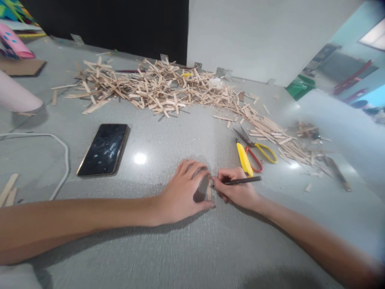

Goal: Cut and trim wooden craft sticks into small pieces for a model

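Note:
A short flat wooden stick (pixel 209 192) lies upright in the picture on the grey table, in front of me. My left hand (pixel 185 190) curves around its left side, with fingertips at the far end and the thumb at the near end, pinning it. In my right hand (pixel 236 186) is a dark pen (pixel 246 181), gripped in a writing hold. Its tip points left, close to the stick's right edge; whether it touches I cannot tell. Just beyond the right hand lie a yellow utility knife (pixel 244 158) and scissors (pixel 261 150) with red and yellow handles.
A heap of wooden sticks (pixel 162 88) spreads along the back and trails to the right. A black phone (pixel 104 149) lies to the left, beside a white cable (pixel 66 154). A metal-bladed tool (pixel 338 172) rests at the right. A pale pink cylinder (pixel 18 94) is at the far left.

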Motion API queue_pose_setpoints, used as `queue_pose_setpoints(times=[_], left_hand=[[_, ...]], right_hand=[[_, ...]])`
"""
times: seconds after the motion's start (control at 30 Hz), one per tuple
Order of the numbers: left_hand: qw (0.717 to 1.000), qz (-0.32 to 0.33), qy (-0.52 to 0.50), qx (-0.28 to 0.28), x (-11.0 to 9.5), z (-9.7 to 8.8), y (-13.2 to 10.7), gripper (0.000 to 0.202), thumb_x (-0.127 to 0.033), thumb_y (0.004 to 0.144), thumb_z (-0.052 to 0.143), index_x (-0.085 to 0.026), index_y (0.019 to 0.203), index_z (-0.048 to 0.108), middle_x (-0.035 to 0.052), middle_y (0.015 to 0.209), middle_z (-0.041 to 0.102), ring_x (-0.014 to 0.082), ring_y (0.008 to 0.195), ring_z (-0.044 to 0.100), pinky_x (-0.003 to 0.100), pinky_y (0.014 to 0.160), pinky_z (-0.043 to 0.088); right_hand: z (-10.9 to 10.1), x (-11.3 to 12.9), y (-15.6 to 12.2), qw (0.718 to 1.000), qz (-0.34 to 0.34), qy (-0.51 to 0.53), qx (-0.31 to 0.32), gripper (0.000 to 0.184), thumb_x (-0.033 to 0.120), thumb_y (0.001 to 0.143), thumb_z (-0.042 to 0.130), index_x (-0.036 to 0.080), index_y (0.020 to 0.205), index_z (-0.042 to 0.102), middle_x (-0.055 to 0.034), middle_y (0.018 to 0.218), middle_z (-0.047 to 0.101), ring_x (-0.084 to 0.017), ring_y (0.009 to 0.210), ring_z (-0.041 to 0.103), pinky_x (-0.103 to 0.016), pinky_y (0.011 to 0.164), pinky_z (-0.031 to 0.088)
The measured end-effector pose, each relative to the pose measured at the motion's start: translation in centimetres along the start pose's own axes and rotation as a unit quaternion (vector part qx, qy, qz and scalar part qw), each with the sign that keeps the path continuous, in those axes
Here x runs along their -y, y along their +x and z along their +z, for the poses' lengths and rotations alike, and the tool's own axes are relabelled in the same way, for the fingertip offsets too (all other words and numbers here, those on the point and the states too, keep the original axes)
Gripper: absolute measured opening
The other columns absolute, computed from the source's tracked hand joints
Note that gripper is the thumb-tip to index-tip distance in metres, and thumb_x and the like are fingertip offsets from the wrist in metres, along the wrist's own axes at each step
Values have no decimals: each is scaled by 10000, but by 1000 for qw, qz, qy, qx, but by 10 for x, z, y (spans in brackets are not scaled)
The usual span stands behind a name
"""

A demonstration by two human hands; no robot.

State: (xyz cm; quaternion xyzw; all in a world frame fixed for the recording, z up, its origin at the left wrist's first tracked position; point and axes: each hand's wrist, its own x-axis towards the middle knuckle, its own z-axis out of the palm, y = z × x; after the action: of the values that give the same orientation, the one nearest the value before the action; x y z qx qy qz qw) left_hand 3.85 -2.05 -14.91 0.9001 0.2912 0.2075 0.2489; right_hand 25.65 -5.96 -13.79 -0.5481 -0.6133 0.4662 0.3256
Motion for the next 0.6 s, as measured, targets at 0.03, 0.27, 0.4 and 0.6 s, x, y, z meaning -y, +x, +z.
queue_pose_setpoints(times=[0.03,0.27,0.4,0.6], left_hand=[[1000,-1,-2,-1,0,0,0,698,-626,812,839,-210,1323,608,148,1422,577,415,1381,461,633,1136,439],[1000,4,3,-5,1,2,0,715,-646,822,822,-209,1340,595,147,1440,566,414,1396,448,632,1149,430],[1000,2,5,2,2,3,-1,740,-661,828,810,-190,1353,586,152,1445,560,409,1395,442,627,1150,433],[1000,0,-5,-5,3,3,-1,739,-662,819,818,-215,1363,589,146,1449,559,415,1402,439,638,1150,430]], right_hand=[[0,0,0,1000,1,0,1,449,382,971,688,215,598,501,59,430,535,-64,333,453,-179,352,332],[-1,1,1,1000,1,-1,4,455,386,960,692,216,590,490,59,424,526,-64,336,439,-184,360,321],[-1,0,0,1000,-5,-11,5,455,378,967,684,218,592,482,56,426,531,-66,342,440,-188,367,326],[-2,0,1,999,-17,-27,8,480,403,976,687,218,585,478,57,425,531,-69,355,438,-196,382,324]])
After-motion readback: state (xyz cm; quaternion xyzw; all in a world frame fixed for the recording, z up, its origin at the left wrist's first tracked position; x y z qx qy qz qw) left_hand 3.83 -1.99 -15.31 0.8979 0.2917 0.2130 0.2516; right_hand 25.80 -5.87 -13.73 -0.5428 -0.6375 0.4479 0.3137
